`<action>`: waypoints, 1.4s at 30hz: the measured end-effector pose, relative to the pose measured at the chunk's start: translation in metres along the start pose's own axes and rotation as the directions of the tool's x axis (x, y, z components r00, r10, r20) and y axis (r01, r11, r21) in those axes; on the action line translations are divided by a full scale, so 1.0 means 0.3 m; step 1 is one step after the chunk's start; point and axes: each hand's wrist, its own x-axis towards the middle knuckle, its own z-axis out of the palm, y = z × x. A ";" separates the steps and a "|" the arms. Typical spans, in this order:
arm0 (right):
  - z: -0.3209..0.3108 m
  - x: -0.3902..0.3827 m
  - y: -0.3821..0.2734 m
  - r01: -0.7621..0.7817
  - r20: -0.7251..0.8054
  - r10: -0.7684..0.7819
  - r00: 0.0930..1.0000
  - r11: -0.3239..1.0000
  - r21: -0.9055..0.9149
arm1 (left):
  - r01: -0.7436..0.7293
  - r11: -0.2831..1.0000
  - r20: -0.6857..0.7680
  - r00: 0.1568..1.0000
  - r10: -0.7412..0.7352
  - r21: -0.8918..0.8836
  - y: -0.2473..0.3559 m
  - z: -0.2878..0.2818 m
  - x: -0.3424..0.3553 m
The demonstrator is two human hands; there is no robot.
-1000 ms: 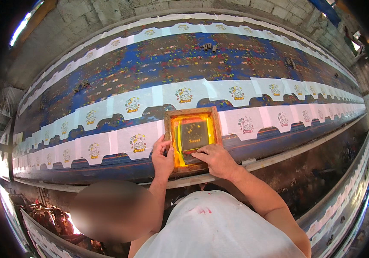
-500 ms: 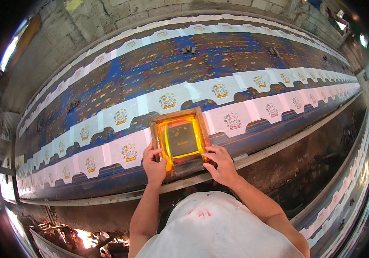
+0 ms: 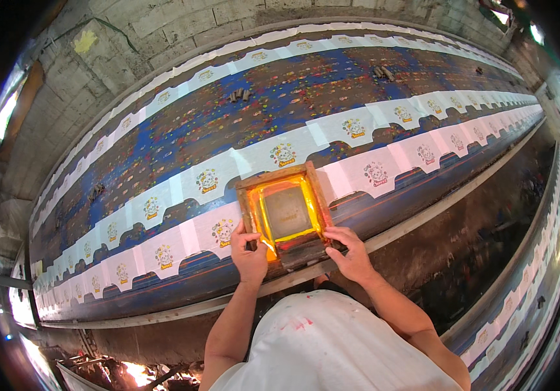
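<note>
A wooden-framed printing screen is held in front of me over the nearest row of white cloth pieces. Yellow-orange ink or tape lines its inner sides around a grey-brown mesh. My left hand grips its near left corner, thumb and fingers closed on the edge. At the near right corner, my right hand pinches the frame. The screen hides the cloth beneath it. To its left is a cloth piece with a colourful printed figure; to its right, a mostly pink print.
A long dark table, blue-patched and ink-speckled, carries several rows of printed white cloth. Small dark blocks lie on it. A rail runs along its near edge. Another cloth-covered table stands at right, and a block wall behind.
The view has shifted left along the table, so the prints sit further right. The screen has moved left relative to the cloth, closer to the left print, with both hands still gripping it.
</note>
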 end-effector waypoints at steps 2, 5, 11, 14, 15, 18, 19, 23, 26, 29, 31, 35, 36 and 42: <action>-0.080 0.003 0.036 0.000 -0.007 0.000 1.000 1.000 0.005 | 0.026 0.995 -0.010 1.000 -0.027 -0.093 -0.005 0.091 -0.014; -0.159 0.009 0.079 0.006 0.004 -0.006 1.000 1.000 0.020 | 0.060 0.982 -0.005 0.998 -0.062 -0.179 -0.002 0.170 -0.026; -0.205 0.012 0.115 0.019 0.015 -0.020 1.000 0.998 0.059 | 0.164 0.929 0.046 0.986 -0.158 -0.332 0.020 0.204 -0.026; -0.205 0.018 0.120 0.035 0.002 -0.035 0.999 0.998 0.052 | 0.186 0.905 0.061 0.982 -0.177 -0.383 0.021 0.200 -0.021; -0.203 0.018 0.119 0.038 -0.004 -0.038 0.999 0.998 0.049 | 0.197 0.906 0.067 0.980 -0.186 -0.375 0.019 0.199 -0.020; -0.196 0.024 0.106 0.059 -0.055 -0.058 0.997 0.998 0.012 | 0.216 0.895 0.080 0.976 -0.200 -0.391 0.005 0.198 -0.022; -0.194 0.023 0.095 0.087 -0.067 -0.088 0.994 0.996 -0.027 | 0.218 0.886 0.079 0.976 -0.203 -0.410 -0.002 0.199 -0.023; -0.189 0.028 0.026 0.243 -0.022 -0.250 0.968 0.955 -0.168 | 0.204 0.903 0.067 0.979 -0.193 -0.377 -0.034 0.209 -0.028; -0.169 0.040 -0.037 0.357 0.098 -0.343 0.934 0.895 -0.267 | 0.177 0.927 0.050 0.984 -0.170 -0.331 -0.053 0.215 -0.029; -0.136 0.060 -0.076 0.407 0.214 -0.350 0.912 0.835 -0.369 | 0.155 0.963 0.054 0.988 -0.146 -0.219 -0.061 0.216 -0.031; -0.120 0.078 -0.083 0.433 0.295 -0.329 0.897 0.783 -0.446 | 0.161 0.965 0.037 0.987 -0.157 -0.205 -0.063 0.220 -0.034; -0.093 0.130 -0.079 0.463 0.317 -0.350 0.881 0.773 -0.434 | 0.159 0.973 0.026 0.987 -0.157 -0.169 -0.060 0.224 -0.037; -0.090 0.142 -0.077 0.460 0.323 -0.344 0.882 0.777 -0.431 | 0.165 0.973 0.026 0.986 -0.163 -0.161 -0.058 0.224 -0.036; -0.133 0.270 -0.056 0.448 0.523 -0.240 0.818 0.836 -0.316 | 0.199 0.967 0.011 0.980 -0.200 -0.156 -0.041 0.224 -0.036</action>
